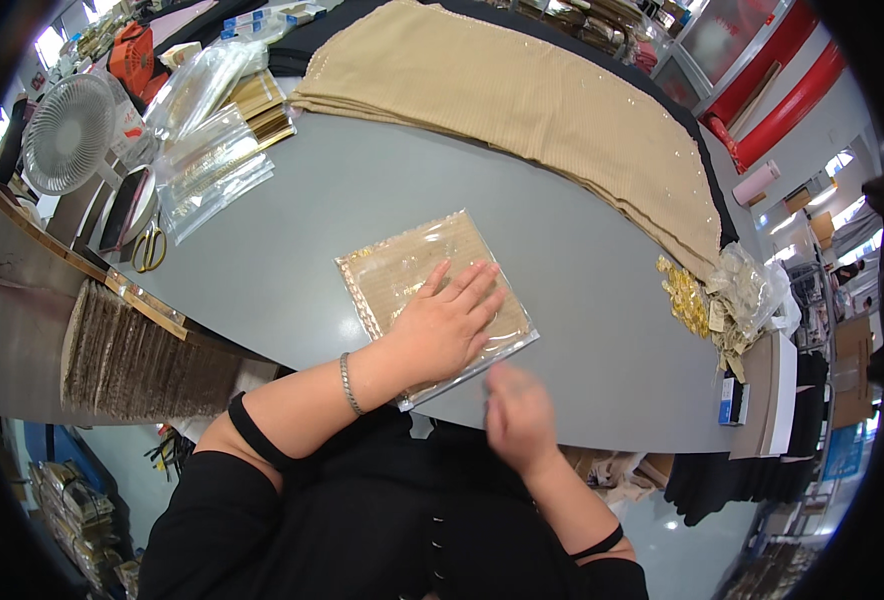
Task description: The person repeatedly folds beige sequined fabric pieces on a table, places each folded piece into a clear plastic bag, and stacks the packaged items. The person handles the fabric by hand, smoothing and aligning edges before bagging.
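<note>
A clear plastic bag [442, 236] with folded tan ribbed fabric [378, 274] inside lies tilted on the grey table [607, 300] in front of me. Beaded or sequined trim runs along the fabric's left edge, and gold print shows on the bag. My left hand [442, 326] rests palm down across the bag, its fingers partly spread over the right half. Beside the bag's near right edge is my right hand [520, 416], curled and blurred by motion. Whether its fingers pinch the bag's edge cannot be made out.
Long tan ribbed fabric [502, 90] lies stacked across the far side. At left are flat plastic bags [213, 172], scissors [149, 247], a phone [124, 208] and a white fan [70, 135]. Gold tags [683, 296], crumpled plastic [742, 285] and a cardboard box [761, 397] sit at right.
</note>
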`<state>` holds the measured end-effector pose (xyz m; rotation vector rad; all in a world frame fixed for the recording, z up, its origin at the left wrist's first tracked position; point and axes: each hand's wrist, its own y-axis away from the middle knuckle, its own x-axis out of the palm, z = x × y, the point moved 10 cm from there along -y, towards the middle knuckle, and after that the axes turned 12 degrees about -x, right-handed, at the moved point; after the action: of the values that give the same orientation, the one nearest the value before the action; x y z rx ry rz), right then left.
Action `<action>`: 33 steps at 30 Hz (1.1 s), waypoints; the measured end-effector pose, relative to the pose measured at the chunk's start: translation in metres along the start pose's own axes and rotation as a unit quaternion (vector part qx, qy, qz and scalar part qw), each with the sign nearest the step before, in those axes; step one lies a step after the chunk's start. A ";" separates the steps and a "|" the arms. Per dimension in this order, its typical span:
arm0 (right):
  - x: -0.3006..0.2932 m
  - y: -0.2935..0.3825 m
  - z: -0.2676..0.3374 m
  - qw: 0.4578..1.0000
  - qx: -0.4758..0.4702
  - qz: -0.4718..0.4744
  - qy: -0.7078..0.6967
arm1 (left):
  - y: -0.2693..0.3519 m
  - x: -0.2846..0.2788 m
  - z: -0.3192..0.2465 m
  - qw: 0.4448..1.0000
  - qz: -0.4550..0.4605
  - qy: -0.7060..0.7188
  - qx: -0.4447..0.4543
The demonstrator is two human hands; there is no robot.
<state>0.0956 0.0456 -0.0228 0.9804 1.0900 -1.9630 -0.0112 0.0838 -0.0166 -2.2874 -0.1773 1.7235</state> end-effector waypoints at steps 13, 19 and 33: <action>-0.018 -0.012 0.009 0.996 -0.050 -0.067 0.011 | -0.007 0.033 0.008 0.980 0.187 0.052 -0.052; -0.014 -0.016 0.000 0.992 0.004 -0.109 0.064 | -0.013 0.036 0.024 0.942 0.243 0.198 -0.118; 0.004 -0.038 -0.010 0.991 -0.001 -0.038 0.126 | -0.016 0.036 0.030 0.943 0.217 0.203 -0.149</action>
<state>0.0649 0.0700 -0.0157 1.2277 1.2845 -1.9334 -0.0285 0.1125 -0.0526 -3.0342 0.1776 1.4218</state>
